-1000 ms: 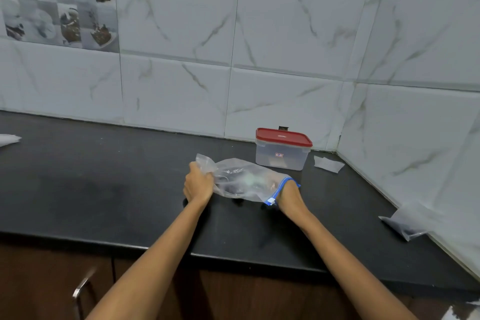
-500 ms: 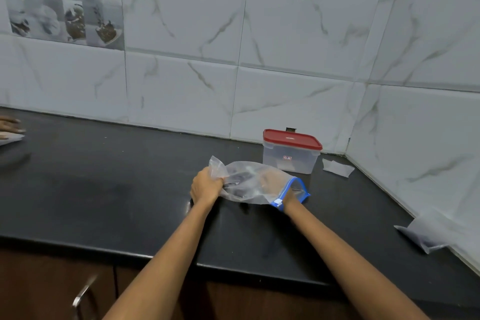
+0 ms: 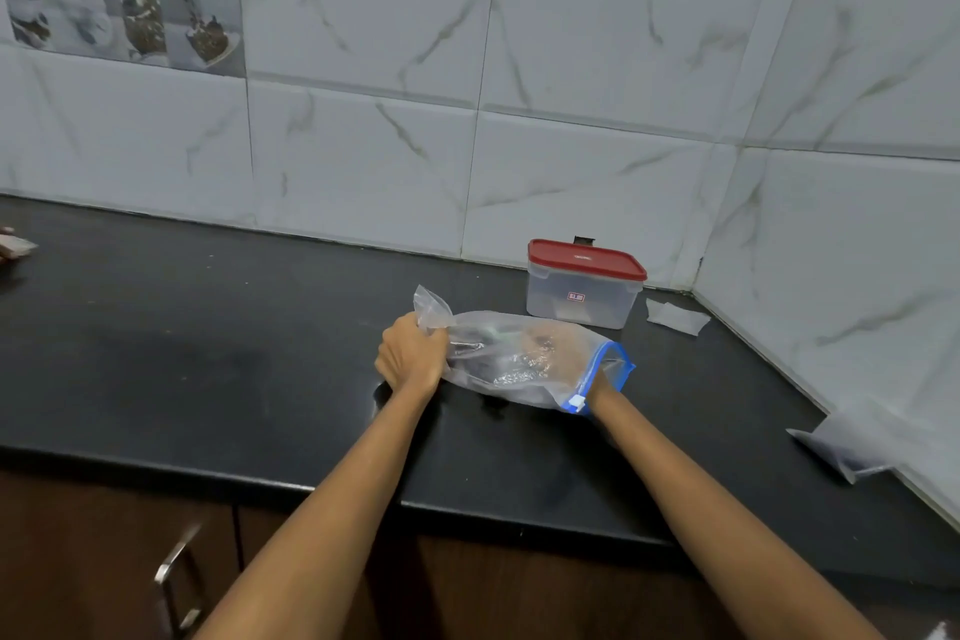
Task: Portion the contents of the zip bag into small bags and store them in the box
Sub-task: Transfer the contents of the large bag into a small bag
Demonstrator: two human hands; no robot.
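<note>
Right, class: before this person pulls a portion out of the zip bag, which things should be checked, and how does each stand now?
1. Left hand grips the closed end of the zip bag: ok.
2. Right hand is inside through the blue zip mouth: ok.
3. Right hand's hold on the contents: cannot tell.
4. Small bag ready and open: not ok, lies flat.
5. Box open: not ok, red lid on.

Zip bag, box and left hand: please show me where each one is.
zip bag (image 3: 498, 353), head view, on its clear side.
box (image 3: 579, 299), head view, on its front wall.
left hand (image 3: 413, 356), head view, on its back.
</note>
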